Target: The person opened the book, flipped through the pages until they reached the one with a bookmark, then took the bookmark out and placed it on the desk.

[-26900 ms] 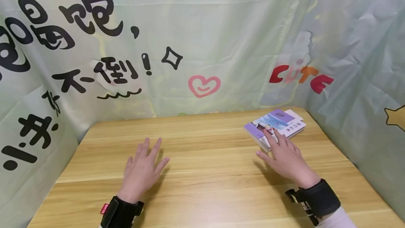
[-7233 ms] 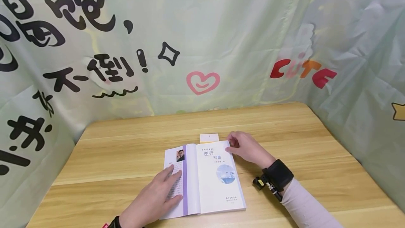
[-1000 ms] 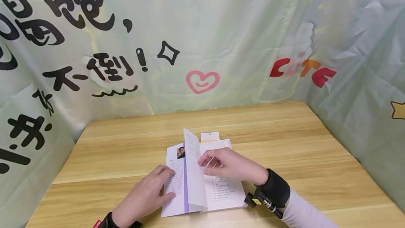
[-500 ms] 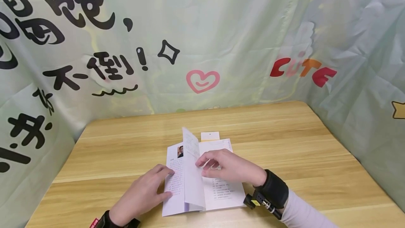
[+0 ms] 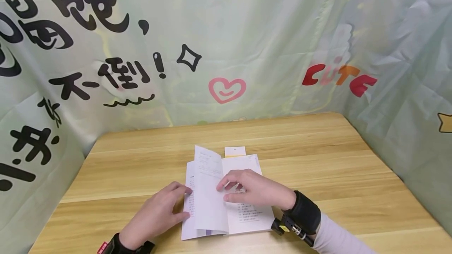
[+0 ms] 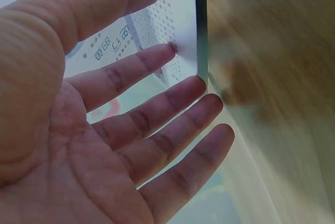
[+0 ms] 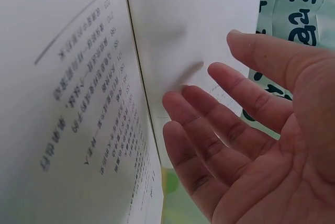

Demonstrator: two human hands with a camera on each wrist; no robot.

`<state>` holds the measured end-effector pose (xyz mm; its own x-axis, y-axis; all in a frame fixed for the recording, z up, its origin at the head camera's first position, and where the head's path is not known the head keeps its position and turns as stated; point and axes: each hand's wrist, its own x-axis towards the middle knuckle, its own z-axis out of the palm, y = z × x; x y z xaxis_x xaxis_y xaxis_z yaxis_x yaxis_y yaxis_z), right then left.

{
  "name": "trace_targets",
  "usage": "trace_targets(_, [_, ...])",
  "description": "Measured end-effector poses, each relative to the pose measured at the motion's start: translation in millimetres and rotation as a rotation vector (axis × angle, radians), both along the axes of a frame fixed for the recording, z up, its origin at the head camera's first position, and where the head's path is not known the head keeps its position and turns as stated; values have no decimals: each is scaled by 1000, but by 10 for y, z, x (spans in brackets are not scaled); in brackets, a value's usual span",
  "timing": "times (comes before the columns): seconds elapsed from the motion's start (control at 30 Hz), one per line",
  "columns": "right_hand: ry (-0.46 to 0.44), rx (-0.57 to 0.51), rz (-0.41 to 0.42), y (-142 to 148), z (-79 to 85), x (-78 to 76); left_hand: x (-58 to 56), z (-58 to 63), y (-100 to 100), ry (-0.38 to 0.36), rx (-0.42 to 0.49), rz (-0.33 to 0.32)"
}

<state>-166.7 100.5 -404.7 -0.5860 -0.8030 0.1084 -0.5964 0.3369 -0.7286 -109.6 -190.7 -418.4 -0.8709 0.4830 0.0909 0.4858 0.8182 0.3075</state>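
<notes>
White sleeve nearest, at lower right, ending at a black wristband with a small yellow-marked device on its inner side; across from it, another black wristband with a red tag, partly cut off below. Of the hands, left hand relaxed, fingers extended and a little apart, thumb and index fingertips touching the printed left side of an opened paperback near its outer edge. Right hand likewise loose, fingers slightly bent, thumb apart, poised over the middle of the book and close against a raised leaf; hard to tell whether touching it. Paperback lying near the middle of the wood-grained bench, leaf tilted over its left side, Chinese text in lines on the right page, partly behind the right hand. White card with a dark dot and orange stripe, jutting from beneath the top edge. Beyond the bench, pale green cloth printed with black Chinese characters, pink heart, colourful "CUTE" and, far right, yellow star.
</notes>
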Motion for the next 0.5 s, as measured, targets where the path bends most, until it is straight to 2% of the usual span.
trace_targets(0.2, [49,18,1,-19,-1,21,-31,-4,-35,8,-17,16])
trace_targets(0.5, [154,45,20,-42,-20,53,-48,32,-49,-35,-30,60])
